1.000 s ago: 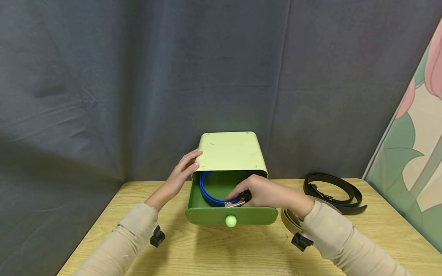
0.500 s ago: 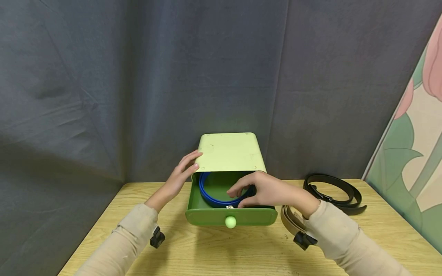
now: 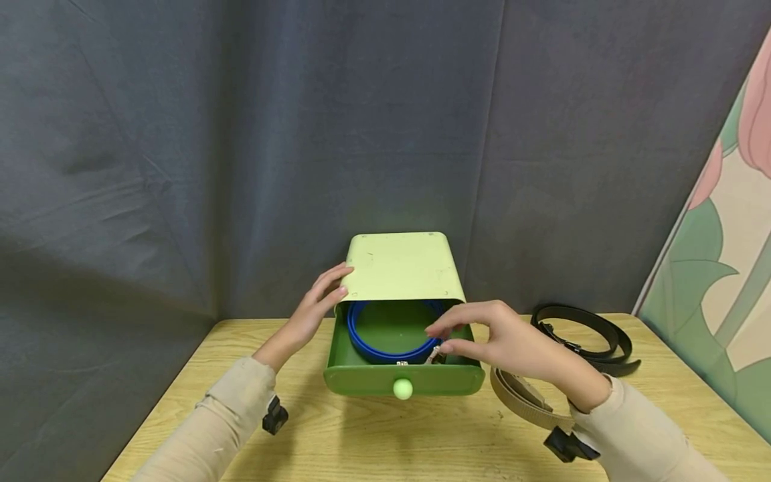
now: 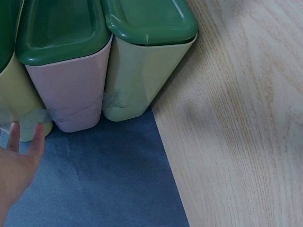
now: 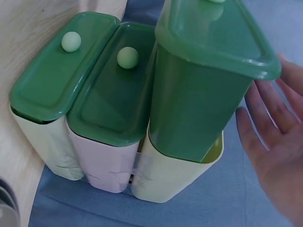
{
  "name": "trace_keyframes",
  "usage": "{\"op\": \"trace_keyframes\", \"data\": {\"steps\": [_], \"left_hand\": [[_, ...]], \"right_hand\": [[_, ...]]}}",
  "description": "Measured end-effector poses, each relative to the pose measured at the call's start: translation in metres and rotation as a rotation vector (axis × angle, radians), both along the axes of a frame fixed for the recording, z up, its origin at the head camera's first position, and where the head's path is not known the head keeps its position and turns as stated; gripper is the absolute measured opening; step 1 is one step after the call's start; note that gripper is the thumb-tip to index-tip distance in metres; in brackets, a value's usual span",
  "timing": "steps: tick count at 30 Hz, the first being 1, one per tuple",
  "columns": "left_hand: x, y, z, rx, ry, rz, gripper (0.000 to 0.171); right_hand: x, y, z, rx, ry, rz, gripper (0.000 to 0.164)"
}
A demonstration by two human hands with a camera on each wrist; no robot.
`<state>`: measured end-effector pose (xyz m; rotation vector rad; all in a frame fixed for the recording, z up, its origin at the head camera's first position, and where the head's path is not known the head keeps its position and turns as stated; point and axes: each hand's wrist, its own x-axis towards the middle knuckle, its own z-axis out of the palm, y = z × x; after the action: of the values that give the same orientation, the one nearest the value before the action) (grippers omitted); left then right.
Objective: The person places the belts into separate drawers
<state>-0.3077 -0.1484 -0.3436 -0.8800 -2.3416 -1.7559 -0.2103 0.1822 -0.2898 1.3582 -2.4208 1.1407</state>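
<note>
A pale yellow-green cabinet (image 3: 400,264) stands on the table with its green drawer (image 3: 373,380) pulled out. Inside the drawer lies a coiled blue belt (image 3: 359,345); a metal buckle (image 3: 435,355) shows near the right front corner. My left hand (image 3: 307,314) rests its fingertips against the cabinet's left side. Over the drawer's right side hovers my right hand (image 3: 506,341), thumb and fingers apart, holding nothing. In the right wrist view, that hand (image 5: 279,137) is beside the drawer. The left wrist view shows two fingers of the left hand (image 4: 19,165) at the cabinet wall.
To the right, a khaki belt (image 3: 527,405) and a coiled black belt (image 3: 620,341) lie on the wooden table (image 3: 385,442). A grey curtain (image 3: 385,134) hangs behind. Beneath the top unit, a pink drawer unit (image 5: 106,165) and another pale unit (image 5: 52,146) are closed.
My right hand has let go of the buckle end in the drawer, opened its fingers and drawn back up and to the right. My left hand has stayed against the cabinet.
</note>
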Motion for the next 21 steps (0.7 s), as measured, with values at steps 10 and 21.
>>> {"op": "trace_keyframes", "data": {"steps": [10, 21], "left_hand": [[0.002, 0.001, 0.001, 0.002, -0.003, 0.002, 0.048], [0.004, 0.002, 0.003, -0.006, 0.000, -0.001, 0.049]], "right_hand": [[0.029, 0.013, -0.014, -0.137, 0.157, -0.199, 0.032], [0.052, 0.021, -0.031, -0.291, 0.212, -0.354, 0.043]]}}
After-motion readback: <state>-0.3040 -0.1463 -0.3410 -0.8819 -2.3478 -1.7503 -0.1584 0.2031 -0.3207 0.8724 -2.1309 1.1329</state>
